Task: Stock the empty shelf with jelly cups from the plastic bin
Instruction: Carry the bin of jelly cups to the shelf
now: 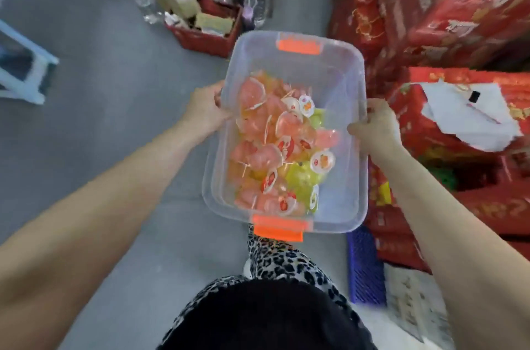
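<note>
While both hands, left (pixel 205 111) and right (pixel 372 127), gripped the plastic bin (pixel 338 71) rims, jelly cups (pixel 281 146) stayed inside (no shelf visible); stocking seemingly unstarted.

I count one plastic bin (pixel 338 74) with two orange latches (pixel 298 47), one at the far end and one at the near end. Two hands hold it: one left hand (pixel 206 111) and one right hand (pixel 372 126). The jelly cups (pixel 275 149) lie heaped and overlapping (I cannot give an exact figure, but well past twenty), with more pink than yellow-green. Around it I make out one red crate (pixel 206 40), one blue crate (pixel 364 263), one stool (pixel 25 68) and at least two clear bottles (pixel 255 2). The red cartons (pixel 459 19) are too blurred to count.
</note>
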Action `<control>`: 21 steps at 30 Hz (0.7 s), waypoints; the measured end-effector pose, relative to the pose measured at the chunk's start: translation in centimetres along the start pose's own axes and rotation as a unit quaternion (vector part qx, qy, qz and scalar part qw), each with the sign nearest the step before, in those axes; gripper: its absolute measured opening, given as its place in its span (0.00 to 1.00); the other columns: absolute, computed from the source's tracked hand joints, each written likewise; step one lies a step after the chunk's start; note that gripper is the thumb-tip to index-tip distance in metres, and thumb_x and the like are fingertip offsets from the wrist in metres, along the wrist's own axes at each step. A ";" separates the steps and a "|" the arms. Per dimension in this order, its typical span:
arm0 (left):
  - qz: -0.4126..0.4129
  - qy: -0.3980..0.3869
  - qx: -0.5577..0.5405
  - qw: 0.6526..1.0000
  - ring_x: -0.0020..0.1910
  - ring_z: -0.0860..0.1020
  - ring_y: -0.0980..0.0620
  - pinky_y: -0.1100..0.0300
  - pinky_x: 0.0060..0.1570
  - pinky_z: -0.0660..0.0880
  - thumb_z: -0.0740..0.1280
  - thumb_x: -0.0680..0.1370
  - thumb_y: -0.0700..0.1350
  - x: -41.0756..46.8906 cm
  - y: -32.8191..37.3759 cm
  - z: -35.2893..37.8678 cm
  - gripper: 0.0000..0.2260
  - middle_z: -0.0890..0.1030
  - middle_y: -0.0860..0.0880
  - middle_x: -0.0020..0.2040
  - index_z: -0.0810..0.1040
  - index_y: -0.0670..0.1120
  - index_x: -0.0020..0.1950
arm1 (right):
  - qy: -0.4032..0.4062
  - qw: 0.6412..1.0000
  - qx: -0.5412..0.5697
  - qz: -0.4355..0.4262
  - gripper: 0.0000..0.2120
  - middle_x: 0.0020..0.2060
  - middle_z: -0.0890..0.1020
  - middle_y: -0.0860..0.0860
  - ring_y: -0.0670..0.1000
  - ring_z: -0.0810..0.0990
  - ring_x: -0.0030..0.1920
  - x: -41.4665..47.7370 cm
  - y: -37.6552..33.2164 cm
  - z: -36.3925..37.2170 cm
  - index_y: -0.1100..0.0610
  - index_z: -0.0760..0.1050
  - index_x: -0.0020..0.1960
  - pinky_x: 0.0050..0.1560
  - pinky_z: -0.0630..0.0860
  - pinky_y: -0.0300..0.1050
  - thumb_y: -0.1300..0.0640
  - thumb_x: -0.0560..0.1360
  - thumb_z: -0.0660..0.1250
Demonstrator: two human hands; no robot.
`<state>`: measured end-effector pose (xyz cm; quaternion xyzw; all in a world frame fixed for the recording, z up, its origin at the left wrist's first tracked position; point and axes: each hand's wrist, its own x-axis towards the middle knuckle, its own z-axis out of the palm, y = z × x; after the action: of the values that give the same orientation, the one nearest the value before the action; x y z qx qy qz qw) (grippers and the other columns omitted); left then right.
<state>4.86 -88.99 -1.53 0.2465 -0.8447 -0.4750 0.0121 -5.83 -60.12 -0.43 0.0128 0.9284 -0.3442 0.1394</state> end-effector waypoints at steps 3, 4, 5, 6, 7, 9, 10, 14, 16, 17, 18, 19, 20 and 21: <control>-0.065 0.059 -0.016 0.996 0.25 0.67 0.58 0.60 0.30 0.68 0.69 0.70 0.32 3.4 -3.3 -5.2 0.22 0.70 0.49 0.32 0.79 0.46 0.62 | -0.052 0.998 -0.008 -0.039 0.25 0.47 0.79 0.53 0.57 0.79 0.47 4.9 -6.9 4.7 0.57 0.72 0.64 0.45 0.78 0.50 0.62 0.67 0.70; -0.090 0.081 -0.023 0.992 0.27 0.67 0.55 0.59 0.30 0.68 0.69 0.71 0.33 4.4 -4.3 -6.9 0.20 0.69 0.50 0.31 0.78 0.46 0.62 | -0.067 0.996 -0.012 -0.050 0.26 0.48 0.79 0.52 0.56 0.79 0.48 6.3 -9.1 6.2 0.56 0.70 0.65 0.48 0.78 0.51 0.63 0.68 0.70; -0.119 0.109 -0.030 0.986 0.28 0.66 0.53 0.59 0.30 0.68 0.69 0.71 0.35 5.5 -5.4 -9.0 0.21 0.67 0.50 0.31 0.78 0.46 0.63 | -0.086 0.994 -0.020 -0.071 0.27 0.49 0.78 0.52 0.55 0.78 0.48 7.9 -11.9 8.1 0.56 0.69 0.66 0.48 0.78 0.51 0.63 0.69 0.70; -0.139 0.128 -0.035 0.981 0.29 0.67 0.51 0.60 0.30 0.68 0.69 0.72 0.36 6.2 -6.2 -10.4 0.22 0.67 0.50 0.32 0.77 0.46 0.65 | -0.102 0.990 -0.027 -0.090 0.27 0.49 0.78 0.51 0.55 0.78 0.48 9.2 -14.0 9.5 0.56 0.69 0.67 0.46 0.78 0.50 0.63 0.69 0.70; -0.144 0.138 -0.043 0.979 0.30 0.67 0.50 0.60 0.31 0.69 0.69 0.72 0.37 6.7 -7.0 -11.6 0.22 0.66 0.50 0.32 0.76 0.46 0.66 | -0.111 0.988 -0.032 -0.102 0.27 0.48 0.78 0.52 0.56 0.79 0.47 10.1 -15.9 10.6 0.56 0.69 0.67 0.45 0.78 0.49 0.63 0.69 0.70; -0.152 0.171 -0.056 0.972 0.32 0.68 0.48 0.58 0.32 0.70 0.69 0.71 0.38 8.0 -8.7 -15.4 0.17 0.67 0.49 0.32 0.79 0.48 0.59 | -0.144 0.981 -0.035 -0.129 0.27 0.49 0.79 0.52 0.56 0.79 0.46 12.4 -21.0 14.0 0.56 0.69 0.68 0.43 0.78 0.48 0.63 0.69 0.70; -0.157 0.184 -0.062 0.968 0.31 0.69 0.48 0.58 0.32 0.71 0.68 0.71 0.39 8.7 -9.7 -17.3 0.15 0.68 0.49 0.31 0.79 0.50 0.56 | -0.159 0.977 -0.038 -0.140 0.27 0.49 0.79 0.53 0.55 0.79 0.46 13.2 -23.5 15.7 0.55 0.69 0.67 0.43 0.78 0.49 0.63 0.70 0.70; -0.179 0.233 -0.089 0.952 0.32 0.71 0.49 0.56 0.30 0.74 0.69 0.68 0.40 12.4 -14.3 -24.7 0.18 0.72 0.44 0.36 0.80 0.53 0.56 | -0.198 0.960 -0.047 -0.190 0.25 0.49 0.80 0.54 0.57 0.80 0.47 15.9 -33.2 22.6 0.56 0.72 0.65 0.46 0.79 0.51 0.64 0.69 0.70; -0.186 0.246 -0.108 0.945 0.32 0.72 0.49 0.56 0.31 0.75 0.69 0.68 0.39 14.7 -16.6 -28.3 0.19 0.73 0.43 0.37 0.81 0.52 0.57 | -0.208 0.954 -0.054 -0.209 0.24 0.46 0.79 0.52 0.55 0.78 0.45 17.0 -37.5 26.2 0.56 0.74 0.63 0.43 0.74 0.45 0.63 0.67 0.70; -0.188 0.247 -0.114 0.944 0.32 0.72 0.49 0.56 0.30 0.74 0.70 0.68 0.39 15.7 -17.7 -30.0 0.19 0.73 0.43 0.37 0.81 0.52 0.57 | -0.215 0.950 -0.060 -0.218 0.25 0.44 0.79 0.52 0.54 0.78 0.44 17.4 -39.5 27.9 0.56 0.75 0.63 0.43 0.73 0.44 0.61 0.66 0.69; -0.190 0.250 -0.122 0.942 0.31 0.72 0.49 0.57 0.30 0.75 0.70 0.69 0.39 16.8 -18.6 -31.9 0.19 0.74 0.43 0.37 0.81 0.52 0.57 | -0.223 0.946 -0.066 -0.225 0.26 0.45 0.80 0.52 0.55 0.78 0.45 17.8 -41.5 29.6 0.55 0.75 0.63 0.43 0.75 0.45 0.60 0.64 0.69; -0.194 0.253 -0.128 0.939 0.32 0.73 0.49 0.57 0.30 0.75 0.70 0.69 0.38 17.8 -19.5 -33.7 0.19 0.75 0.43 0.37 0.80 0.53 0.58 | -0.230 0.944 -0.068 -0.227 0.27 0.46 0.81 0.53 0.55 0.79 0.46 18.2 -43.4 31.2 0.54 0.75 0.64 0.45 0.78 0.49 0.60 0.64 0.69; -0.200 0.255 -0.131 0.937 0.33 0.75 0.49 0.57 0.31 0.76 0.70 0.70 0.38 18.8 -20.4 -35.5 0.19 0.77 0.44 0.38 0.80 0.53 0.59 | -0.234 0.943 -0.068 -0.225 0.27 0.48 0.82 0.53 0.56 0.80 0.48 18.5 -45.2 32.8 0.53 0.74 0.65 0.48 0.80 0.52 0.62 0.65 0.69; -0.206 0.258 -0.131 0.935 0.33 0.75 0.49 0.57 0.31 0.76 0.70 0.71 0.38 19.9 -21.2 -37.4 0.19 0.77 0.45 0.39 0.79 0.53 0.60 | -0.236 0.942 -0.066 -0.227 0.27 0.49 0.82 0.53 0.56 0.81 0.48 18.9 -47.0 34.3 0.53 0.74 0.65 0.49 0.80 0.55 0.64 0.66 0.70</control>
<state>5.50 -136.33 -2.41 0.5258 -0.6734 -0.4931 0.1638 -21.05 -119.38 -0.47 -0.2897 0.8677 -0.2975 0.2732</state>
